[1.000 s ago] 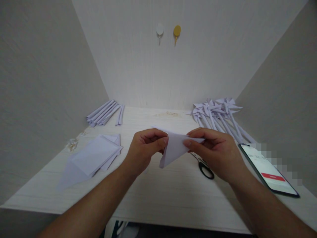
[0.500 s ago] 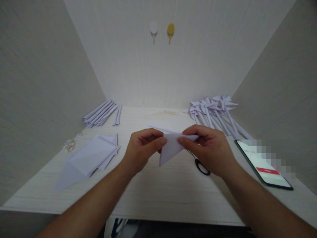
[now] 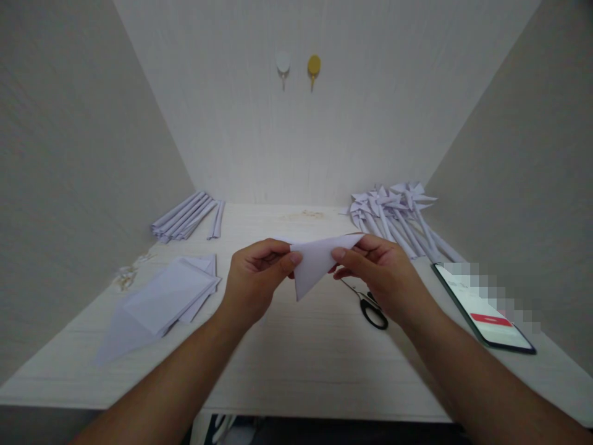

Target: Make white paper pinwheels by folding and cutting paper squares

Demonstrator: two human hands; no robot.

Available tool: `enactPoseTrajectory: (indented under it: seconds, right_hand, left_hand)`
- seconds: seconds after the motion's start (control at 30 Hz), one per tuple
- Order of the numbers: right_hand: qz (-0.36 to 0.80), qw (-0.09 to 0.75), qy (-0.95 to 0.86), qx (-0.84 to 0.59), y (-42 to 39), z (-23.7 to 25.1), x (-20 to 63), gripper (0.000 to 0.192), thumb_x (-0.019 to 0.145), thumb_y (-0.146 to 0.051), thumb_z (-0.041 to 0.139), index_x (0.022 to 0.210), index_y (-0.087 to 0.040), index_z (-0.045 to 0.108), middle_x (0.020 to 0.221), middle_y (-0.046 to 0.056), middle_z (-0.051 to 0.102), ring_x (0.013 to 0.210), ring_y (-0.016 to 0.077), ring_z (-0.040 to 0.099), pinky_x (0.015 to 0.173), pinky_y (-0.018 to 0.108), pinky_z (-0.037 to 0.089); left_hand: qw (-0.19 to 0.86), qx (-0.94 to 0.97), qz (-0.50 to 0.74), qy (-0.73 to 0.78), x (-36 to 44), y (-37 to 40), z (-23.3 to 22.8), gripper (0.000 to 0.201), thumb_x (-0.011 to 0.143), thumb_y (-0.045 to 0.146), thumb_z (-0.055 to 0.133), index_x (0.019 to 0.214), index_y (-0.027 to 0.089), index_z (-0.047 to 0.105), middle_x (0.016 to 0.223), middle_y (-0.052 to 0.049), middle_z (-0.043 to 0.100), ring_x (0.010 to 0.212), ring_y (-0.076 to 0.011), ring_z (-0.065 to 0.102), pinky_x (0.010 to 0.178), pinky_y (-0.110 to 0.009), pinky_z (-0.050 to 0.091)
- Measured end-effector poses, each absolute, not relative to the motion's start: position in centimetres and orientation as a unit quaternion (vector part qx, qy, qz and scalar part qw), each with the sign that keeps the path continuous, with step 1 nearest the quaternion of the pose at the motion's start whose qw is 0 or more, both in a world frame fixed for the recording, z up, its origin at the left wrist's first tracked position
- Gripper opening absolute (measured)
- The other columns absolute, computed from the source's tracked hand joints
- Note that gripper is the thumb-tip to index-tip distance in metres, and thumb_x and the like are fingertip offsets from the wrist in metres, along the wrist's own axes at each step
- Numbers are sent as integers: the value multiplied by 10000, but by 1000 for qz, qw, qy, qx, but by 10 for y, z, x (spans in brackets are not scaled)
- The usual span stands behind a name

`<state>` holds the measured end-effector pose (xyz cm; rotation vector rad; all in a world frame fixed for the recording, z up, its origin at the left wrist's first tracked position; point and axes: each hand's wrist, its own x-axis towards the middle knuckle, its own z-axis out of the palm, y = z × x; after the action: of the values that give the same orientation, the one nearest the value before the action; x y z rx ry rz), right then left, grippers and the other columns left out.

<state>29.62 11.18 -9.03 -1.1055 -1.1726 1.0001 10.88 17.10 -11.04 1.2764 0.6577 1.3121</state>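
A folded white sheet of paper (image 3: 317, 258), triangular in outline, is held up over the table between both hands. My left hand (image 3: 259, 272) pinches its left corner between thumb and fingers. On the other side my right hand (image 3: 377, 269) grips it near the right end, thumb in front and the fingers partly hidden behind. Black-handled scissors (image 3: 373, 314) lie on the table just below my right hand, their blades partly covered by it.
Flat white paper sheets (image 3: 157, 300) are stacked at the left. Behind them lie rolled paper tubes (image 3: 185, 216). Several paper pinwheels (image 3: 384, 207) with tube sticks are heaped at the back right, near a lit phone (image 3: 486, 312). Two hooks, one yellow (image 3: 314, 65), hang on the back wall.
The paper's right part has tilted upward, and the fingers of my right hand have shifted beneath and behind it. More of the scissors shows. The whole view has moved slightly.
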Motion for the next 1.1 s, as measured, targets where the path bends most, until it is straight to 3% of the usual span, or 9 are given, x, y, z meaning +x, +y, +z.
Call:
enactPoseTrajectory:
  seconds: [0.37, 0.63, 1.1]
  right_hand:
    - [426, 596, -485, -477, 111, -89, 293, 296, 710, -406, 849, 814, -162, 718, 667, 30, 721, 588, 161, 677, 496, 264, 540]
    - [412, 608, -492, -467, 113, -91, 294, 269, 702, -375, 859, 831, -174, 736, 676, 18, 715, 591, 148, 659, 530, 274, 558]
    - [403, 603, -499, -475, 113, -92, 295, 235, 738, -378, 829, 818, -177, 736, 668, 10, 693, 596, 143, 624, 561, 287, 519]
  left_hand:
    - [575, 537, 551, 278, 110, 168, -108, 192, 609, 246, 888, 701, 170, 737, 646, -4, 711, 576, -121, 622, 545, -245, 529]
    - [558, 561, 544, 279, 110, 169, -108, 171, 623, 231, 869, 685, 175, 721, 567, 25, 635, 491, -89, 539, 467, -214, 437]
    - [570, 565, 529, 275, 108, 169, -111, 165, 647, 211, 853, 710, 163, 708, 568, 11, 665, 500, -102, 579, 492, -222, 468]
